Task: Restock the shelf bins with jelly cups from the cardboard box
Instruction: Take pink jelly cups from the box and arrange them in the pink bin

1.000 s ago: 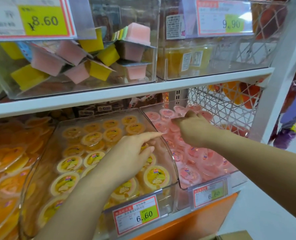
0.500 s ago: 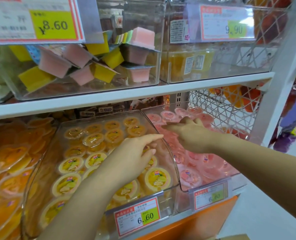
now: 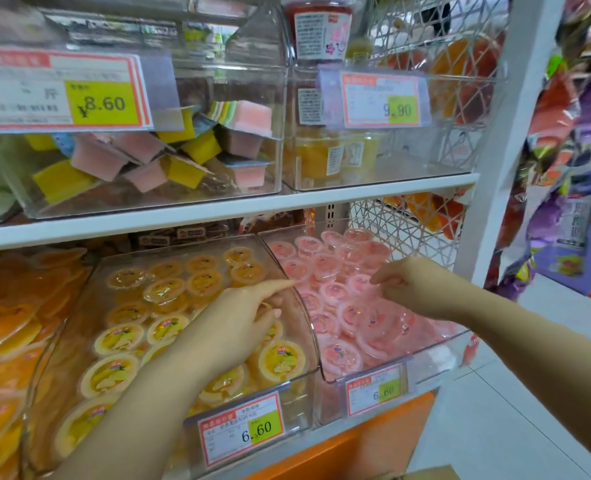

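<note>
Right hand (image 3: 422,289) over the pink jelly cups (image 3: 335,292)
Cups just below its curled grip, can't tell if pinching 1; left hand (image 3: 231,323) flat, grip apart, on the yellow bin (image 3: 313,355).

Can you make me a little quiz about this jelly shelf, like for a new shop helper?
1. True or false: the left hand rests on the clear plastic bin of round yellow jelly cups.
2. The red-bordered paper price tag on that bin reads: A 6.60, B 8.60, C 9.90?
3. Fill in: the round jelly cups below the right hand are ___.
Key: 1 true; 2 A; 3 pink.
</note>
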A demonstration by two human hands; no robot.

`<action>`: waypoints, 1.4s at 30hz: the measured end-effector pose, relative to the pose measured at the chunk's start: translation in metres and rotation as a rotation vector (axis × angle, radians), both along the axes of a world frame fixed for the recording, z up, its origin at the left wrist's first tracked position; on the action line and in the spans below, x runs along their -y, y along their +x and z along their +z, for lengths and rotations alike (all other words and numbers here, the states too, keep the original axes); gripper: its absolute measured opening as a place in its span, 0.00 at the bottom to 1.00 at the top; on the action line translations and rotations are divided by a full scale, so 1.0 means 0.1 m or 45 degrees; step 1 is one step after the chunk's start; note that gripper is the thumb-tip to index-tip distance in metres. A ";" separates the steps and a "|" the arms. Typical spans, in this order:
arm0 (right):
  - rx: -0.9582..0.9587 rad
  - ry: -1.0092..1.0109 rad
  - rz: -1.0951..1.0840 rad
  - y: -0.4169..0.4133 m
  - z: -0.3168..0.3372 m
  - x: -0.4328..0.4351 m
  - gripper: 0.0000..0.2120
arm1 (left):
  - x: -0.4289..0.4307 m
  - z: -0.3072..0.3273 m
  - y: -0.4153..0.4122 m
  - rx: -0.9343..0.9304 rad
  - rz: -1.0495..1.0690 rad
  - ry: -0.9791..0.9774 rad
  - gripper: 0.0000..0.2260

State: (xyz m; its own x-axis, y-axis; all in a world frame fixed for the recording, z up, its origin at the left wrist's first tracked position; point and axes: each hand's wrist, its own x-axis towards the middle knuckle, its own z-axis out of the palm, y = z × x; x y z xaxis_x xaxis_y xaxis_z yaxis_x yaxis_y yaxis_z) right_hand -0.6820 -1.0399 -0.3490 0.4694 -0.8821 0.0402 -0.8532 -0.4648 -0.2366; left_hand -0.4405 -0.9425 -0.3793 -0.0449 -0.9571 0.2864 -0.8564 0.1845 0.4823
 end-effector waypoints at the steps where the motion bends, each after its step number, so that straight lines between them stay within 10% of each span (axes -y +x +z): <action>1: 0.038 0.001 0.004 0.01 0.00 0.02 0.12 | 0.00 -0.01 0.00 -0.001 0.002 0.005 0.21; 15: 0.257 -0.553 0.093 0.36 0.00 -0.02 0.04 | 0.04 -0.03 0.03 -0.038 -0.016 -0.022 0.20; 24: 0.065 -0.338 0.184 0.73 -0.22 -0.06 0.03 | 0.05 -0.06 0.05 -0.051 -0.034 -0.028 0.20; 31: -0.098 -0.129 0.066 0.55 -0.14 -0.11 0.25 | 0.05 -0.05 0.05 -0.052 -0.012 -0.013 0.19; 42: 0.161 0.450 0.002 0.68 0.05 0.07 0.12 | 0.05 -0.05 0.06 -0.072 -0.020 0.000 0.19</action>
